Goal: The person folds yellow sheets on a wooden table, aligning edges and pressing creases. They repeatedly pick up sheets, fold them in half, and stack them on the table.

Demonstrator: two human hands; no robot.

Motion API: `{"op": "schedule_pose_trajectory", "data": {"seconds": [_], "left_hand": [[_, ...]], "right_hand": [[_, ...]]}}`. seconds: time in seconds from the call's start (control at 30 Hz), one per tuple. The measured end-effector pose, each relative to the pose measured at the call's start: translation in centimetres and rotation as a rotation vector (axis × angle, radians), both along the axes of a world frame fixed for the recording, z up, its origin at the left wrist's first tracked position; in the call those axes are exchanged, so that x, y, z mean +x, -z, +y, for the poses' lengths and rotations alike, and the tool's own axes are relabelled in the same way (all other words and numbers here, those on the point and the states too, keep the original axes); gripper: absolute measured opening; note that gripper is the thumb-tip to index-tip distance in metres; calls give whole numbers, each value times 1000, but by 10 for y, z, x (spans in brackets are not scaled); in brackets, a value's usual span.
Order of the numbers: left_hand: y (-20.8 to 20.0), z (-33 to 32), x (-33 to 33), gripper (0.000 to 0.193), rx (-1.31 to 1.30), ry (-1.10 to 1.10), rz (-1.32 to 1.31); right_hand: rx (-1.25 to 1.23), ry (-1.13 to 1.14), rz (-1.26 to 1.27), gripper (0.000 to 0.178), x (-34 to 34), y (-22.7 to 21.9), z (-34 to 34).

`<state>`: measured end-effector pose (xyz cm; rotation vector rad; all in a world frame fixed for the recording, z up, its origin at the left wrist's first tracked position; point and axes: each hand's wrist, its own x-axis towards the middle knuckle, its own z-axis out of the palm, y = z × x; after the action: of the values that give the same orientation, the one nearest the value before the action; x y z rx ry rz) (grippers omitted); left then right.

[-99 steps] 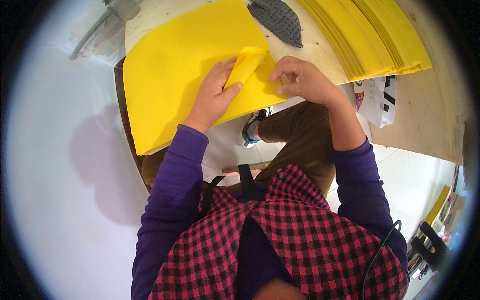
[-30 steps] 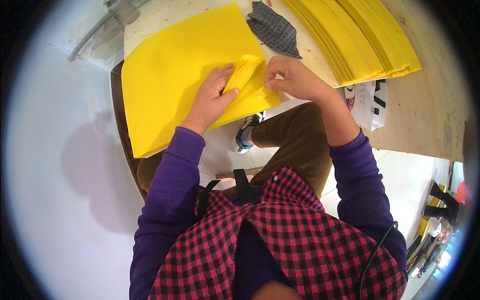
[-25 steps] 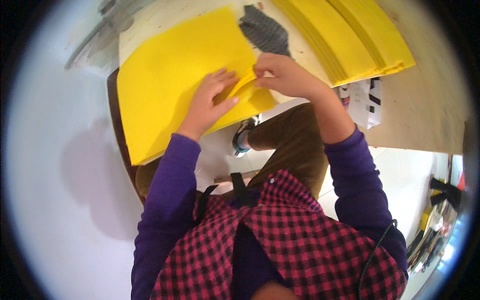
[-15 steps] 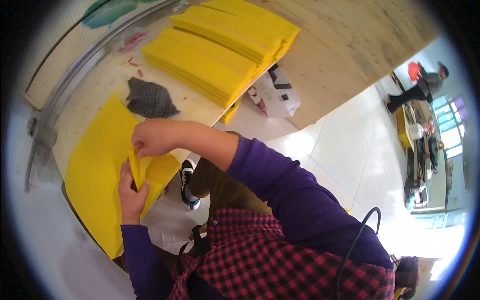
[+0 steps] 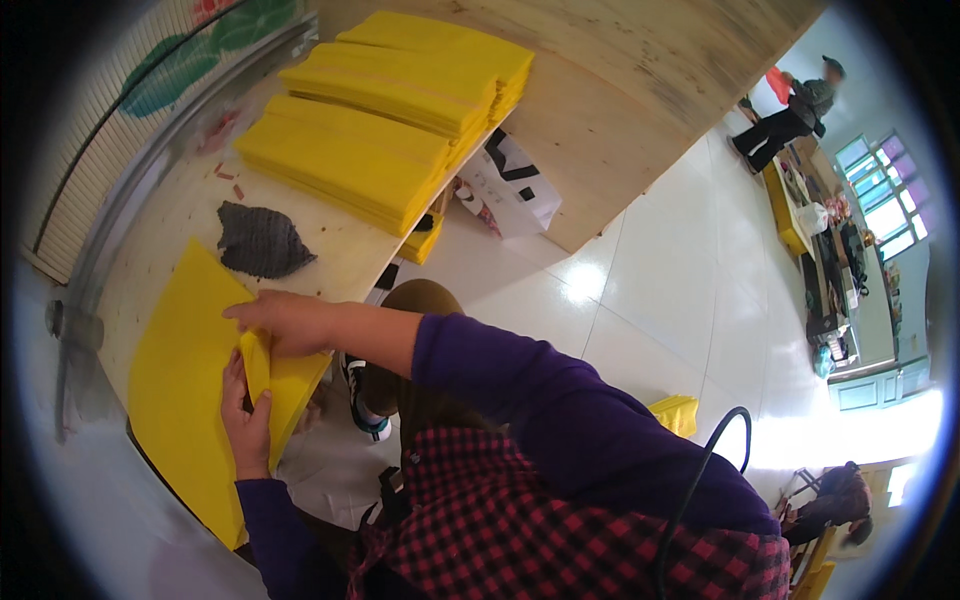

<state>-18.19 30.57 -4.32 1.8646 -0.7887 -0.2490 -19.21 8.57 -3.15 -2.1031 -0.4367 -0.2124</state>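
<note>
A large yellow fabric-like sheet (image 5: 180, 380) lies on the near left end of the table, with a narrow flap (image 5: 256, 368) raised along its right side. My left hand (image 5: 248, 430) grips this flap from below, the thumb on its right and the fingers on its left. From the right, my right hand (image 5: 290, 322) reaches over the top of the flap, closed on the yellow material. Its index finger points left across the sheet; the other fingertips are partly hidden. Just beyond my hands, a dark grey scrap of knitted cloth (image 5: 262, 241) rests on the wood.
Folded yellow stacks (image 5: 345, 150) cover the far part of the wooden table (image 5: 150, 225). Below its edge, a white printed bag (image 5: 510, 190) stands on the tiled floor. More yellow material (image 5: 676, 415) lies at the right. Two other people are across the room. A black cable loops beside my right arm.
My right hand has shifted from a raised pinch on the flap to a lower grip, index finger stretched left. My left hand still holds the flap. The view has turned slightly.
</note>
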Motion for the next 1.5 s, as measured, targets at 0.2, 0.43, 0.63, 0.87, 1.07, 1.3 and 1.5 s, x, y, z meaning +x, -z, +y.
{"op": "schedule_pose_trajectory", "data": {"seconds": [0.2,0.43,0.63,0.87,1.07,1.3,1.5], "left_hand": [[-6,-4,-4,52,85,-75,-84],[-14,29,-18,57,547,-125,-573],[-23,111,-46,62,737,-277,-587],[-22,195,-52,56,638,-559,-445],[-10,218,-48,47,325,-720,-226],[1,223,-39,52,-4,-693,55],[3,232,-32,54,-25,-602,-23]], "right_hand": [[-16,8,148,40,4,4,6],[7,-42,106,27,13,15,0],[42,-32,-17,27,20,28,2],[119,-104,95,23,12,20,-7],[150,-101,170,20,4,6,0],[220,-121,164,30,1,8,-2],[267,-123,283,42,-3,4,-3]]}}
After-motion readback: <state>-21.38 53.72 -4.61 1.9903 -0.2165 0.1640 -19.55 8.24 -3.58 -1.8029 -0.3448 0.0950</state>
